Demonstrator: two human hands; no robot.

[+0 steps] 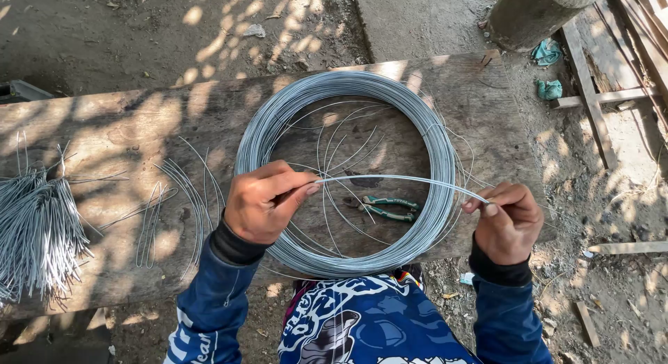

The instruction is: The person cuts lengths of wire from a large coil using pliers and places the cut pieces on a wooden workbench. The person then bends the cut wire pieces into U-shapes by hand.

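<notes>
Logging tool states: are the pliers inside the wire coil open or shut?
Shut, as far as visible: the pliers lie flat on the plank inside the wire coil, green handles close together.

One large coil of grey wire [346, 171] is lying on one weathered wooden table [104, 120], and one pair of green-handled pliers [390, 208] is resting inside the ring. One bundle of cut wire pieces [38, 232] is sitting at the table's left end, its strands too many to count, while a few loose bent wires [174, 204] are lying beside it. Two hands, the left hand [263, 200] and the right hand [508, 221], are stretching one bunch of wire strands [396, 179] between them, and two teal scraps [547, 70] are lying on the ground.
</notes>
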